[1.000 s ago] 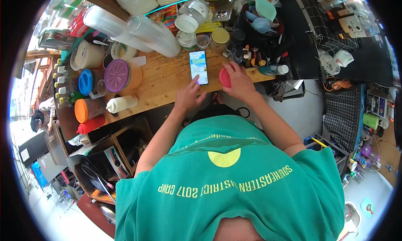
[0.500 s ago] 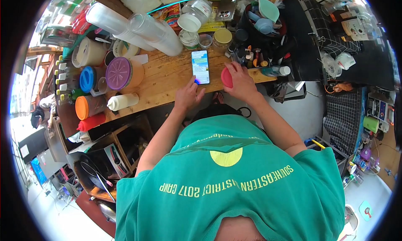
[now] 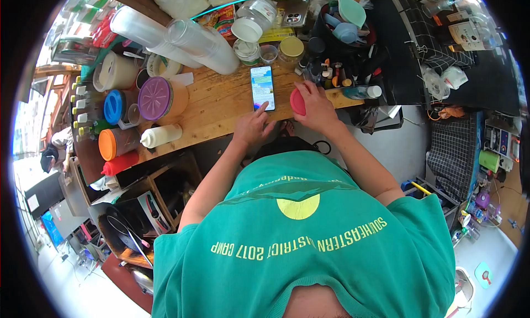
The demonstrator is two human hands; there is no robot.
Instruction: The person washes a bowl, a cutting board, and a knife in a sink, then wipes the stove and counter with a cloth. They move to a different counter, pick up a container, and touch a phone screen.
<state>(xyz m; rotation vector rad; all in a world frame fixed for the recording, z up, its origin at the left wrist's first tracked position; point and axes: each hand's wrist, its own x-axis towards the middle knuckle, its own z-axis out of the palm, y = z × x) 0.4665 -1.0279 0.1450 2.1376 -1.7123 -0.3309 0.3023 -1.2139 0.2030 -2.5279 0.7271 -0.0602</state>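
A phone (image 3: pixel 262 86) with its screen lit lies on the wooden table (image 3: pixel 215 100). My left hand (image 3: pixel 254 124) is at the phone's lower end, one finger stretched onto the screen and the thumb apart from it, holding nothing. To the right, my right hand (image 3: pixel 316 109) has its fingers round a round pink object (image 3: pixel 298 102) at the table's front edge. Beyond the phone stand a jar with a gold lid (image 3: pixel 291 47) and a small clear cup (image 3: pixel 269 54).
Stacked clear cups (image 3: pixel 201 44), a purple-lidded tub (image 3: pixel 154 98), an orange-lidded jar (image 3: pixel 109 145) and a white squeeze bottle (image 3: pixel 161 135) stand at the left. A dark bin with utensils (image 3: pixel 348 28) and a capped bottle (image 3: pixel 361 92) are at the right. Far left, another person (image 3: pixel 52 152) is visible.
My left hand has shifted slightly right across the phone's lower end, its finger now further right on the screen. My right hand stays round the pink object.
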